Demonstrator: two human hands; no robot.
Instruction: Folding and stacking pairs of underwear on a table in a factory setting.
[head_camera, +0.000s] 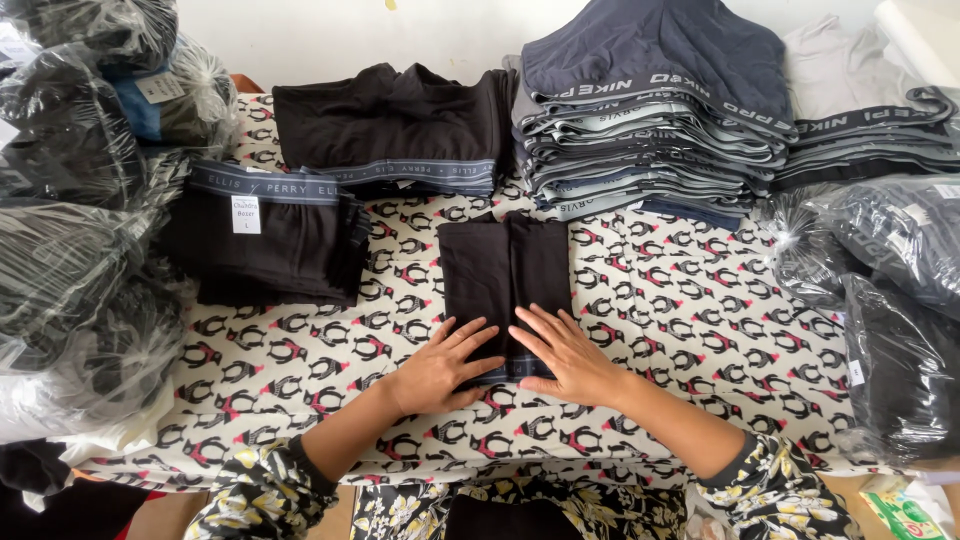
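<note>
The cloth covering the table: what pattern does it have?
The table cloth is cream with a repeating black-and-red penguin-like print, clearest in the head view.

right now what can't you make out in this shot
- Near end of the folded black garment: head view, covered by the left hand and right hand.
- Contents of the plastic bags: glare and crinkles.
- Green packet: cut off by the bottom edge.

Penguin-print table (700, 310), folded underwear stacks (650, 120), plastic-wrapped bundles (70, 270)

To your left lie clear plastic bags (70, 250) of dark garments; more bags (880, 290) sit right. A white rectangular label (246, 214) marks the left black stack, and a green-and-white packet (905, 505) lies near right.
</note>
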